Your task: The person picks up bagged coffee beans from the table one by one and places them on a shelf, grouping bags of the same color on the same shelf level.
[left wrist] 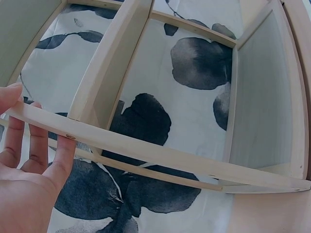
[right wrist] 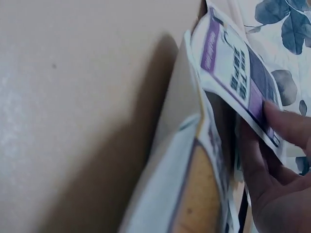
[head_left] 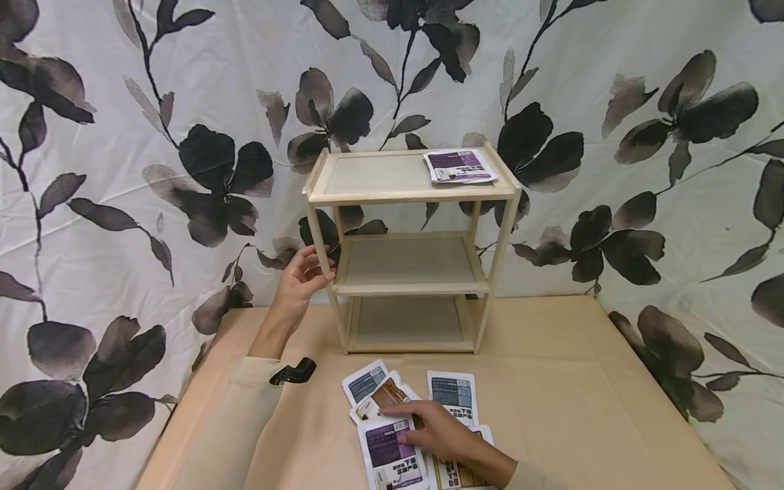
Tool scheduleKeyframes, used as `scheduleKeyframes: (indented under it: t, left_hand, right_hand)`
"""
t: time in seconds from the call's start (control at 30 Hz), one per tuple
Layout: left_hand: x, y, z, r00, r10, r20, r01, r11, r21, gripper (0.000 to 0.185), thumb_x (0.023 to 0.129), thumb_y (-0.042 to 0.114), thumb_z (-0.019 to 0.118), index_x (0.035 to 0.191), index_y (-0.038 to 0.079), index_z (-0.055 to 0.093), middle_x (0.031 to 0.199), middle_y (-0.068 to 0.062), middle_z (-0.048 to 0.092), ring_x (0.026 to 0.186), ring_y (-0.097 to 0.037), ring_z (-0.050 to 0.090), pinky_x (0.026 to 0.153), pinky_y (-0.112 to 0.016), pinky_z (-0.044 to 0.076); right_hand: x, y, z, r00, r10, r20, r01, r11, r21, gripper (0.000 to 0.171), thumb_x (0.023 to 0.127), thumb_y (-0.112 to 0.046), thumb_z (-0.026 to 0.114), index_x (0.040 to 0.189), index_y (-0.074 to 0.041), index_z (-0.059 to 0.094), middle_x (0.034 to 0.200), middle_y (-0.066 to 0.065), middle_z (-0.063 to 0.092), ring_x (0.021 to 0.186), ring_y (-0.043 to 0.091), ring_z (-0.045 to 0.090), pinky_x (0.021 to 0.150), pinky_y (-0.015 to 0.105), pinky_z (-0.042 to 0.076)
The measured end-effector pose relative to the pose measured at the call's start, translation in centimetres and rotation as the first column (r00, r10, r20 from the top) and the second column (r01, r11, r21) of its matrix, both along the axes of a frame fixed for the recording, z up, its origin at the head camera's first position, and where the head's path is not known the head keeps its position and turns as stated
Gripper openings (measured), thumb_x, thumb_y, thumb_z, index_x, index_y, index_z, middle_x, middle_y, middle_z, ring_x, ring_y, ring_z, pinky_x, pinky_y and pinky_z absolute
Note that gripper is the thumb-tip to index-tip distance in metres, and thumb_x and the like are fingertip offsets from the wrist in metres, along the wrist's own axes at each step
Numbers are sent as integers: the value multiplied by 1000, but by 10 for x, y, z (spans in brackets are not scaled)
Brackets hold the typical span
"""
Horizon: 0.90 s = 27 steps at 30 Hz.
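Left hand (head_left: 304,273): gripping the left front post of the wooden rack (head_left: 410,264). Right hand (head_left: 444,430): pinching the purple-printed packet (head_left: 392,454) above the desk (head_left: 582,381), just beside the other packets (head_left: 453,395). Apparent step: packet pickup, rack steadied. Next move likely calls for lifting clear without dragging neighbours. Desk surface: plain, tan. Room: floral fabric (head_left: 245,82) hangs behind.

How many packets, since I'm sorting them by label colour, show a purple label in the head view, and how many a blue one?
Purple: 2 (upper packet on the top shelf, lower packet in the right hand)
Blue: 2 (left packet, right packet)
Total: 4
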<state>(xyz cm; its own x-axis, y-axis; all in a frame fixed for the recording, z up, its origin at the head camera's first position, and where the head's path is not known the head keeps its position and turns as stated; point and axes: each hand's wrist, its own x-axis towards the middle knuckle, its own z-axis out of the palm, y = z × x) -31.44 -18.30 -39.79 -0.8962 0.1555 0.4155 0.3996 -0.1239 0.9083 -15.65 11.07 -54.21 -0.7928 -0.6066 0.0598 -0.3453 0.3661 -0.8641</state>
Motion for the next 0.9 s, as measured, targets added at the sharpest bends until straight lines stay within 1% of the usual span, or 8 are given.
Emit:
scheduleKeyframes:
  t: [0.1,0.2,0.23,0.43,0.57,0.67,0.8,0.9]
  left_hand:
    - [0,0,0,1000,1,-2,-1,1000,-3,50,91,-10,67,133,16,58,112,-3,62,99,-19,63,88,-27,57]
    - [0,-1,0,1000,4,-2,-4,1000,-9,50,91,-10,67,134,16,58,112,-2,62,100,-19,63,88,-27,57]
    - [0,-1,0,1000,4,-2,-4,1000,-11,50,91,-10,67,134,16,58,112,-2,62,100,-19,63,88,-27,57]
    - [1,-1,0,1000,-2,5,2,1000,-3,49,91,-9,68,132,17,59,114,-8,62,99,-19,62,88,-27,57]
    - [2,-1,-1,1000,-1,10,1,1000,5,49,91,-9,69,131,18,60,114,-11,61,99,-19,62,88,-27,57]
    - [1,-1,-2,1000,2,7,-2,1000,5,50,91,-9,68,131,17,60,116,-17,60,100,-21,62,88,-28,57]
    - [0,0,-2,1000,5,0,-5,1000,2,50,91,-9,68,132,17,59,120,-28,56,104,-28,61,90,-28,57]
    - [0,0,-2,1000,5,-1,-5,1000,6,49,91,-11,67,131,17,59,119,-25,58,107,-33,60,90,-29,57]
  right_hand:
    - [-1,1,-1,1000,-20,20,21,999,-43,36,92,-5,70,125,-18,74,129,1,68,119,14,57,99,24,45]
    - [-2,1,-4,1000,-21,17,22,997,-69,28,93,-4,69,117,-16,77,118,1,69,111,13,58,94,24,46]
    - [-2,1,-6,1000,-19,13,20,997,-74,26,94,-4,68,115,-16,78,116,1,69,110,13,58,94,24,46]
    - [-4,2,-12,1000,4,-25,-5,998,-57,18,97,-7,66,106,-18,78,110,-2,72,104,8,60,90,25,48]
    - [-3,4,-14,1000,24,-13,-25,998,-53,16,98,-9,64,103,-18,77,104,-3,73,93,4,58,82,22,47]
    - [-2,5,-14,1000,19,5,-18,998,-58,15,98,-9,64,103,-16,76,102,-2,73,88,2,56,77,20,47]
    - [-2,5,-13,1000,-3,10,3,998,-59,11,93,-13,73,104,-15,75,103,0,72,89,2,56,79,20,47]
    - [-3,5,-13,1000,-9,23,11,998,-64,19,86,-16,80,105,-15,74,106,0,71,93,5,57,82,21,47]
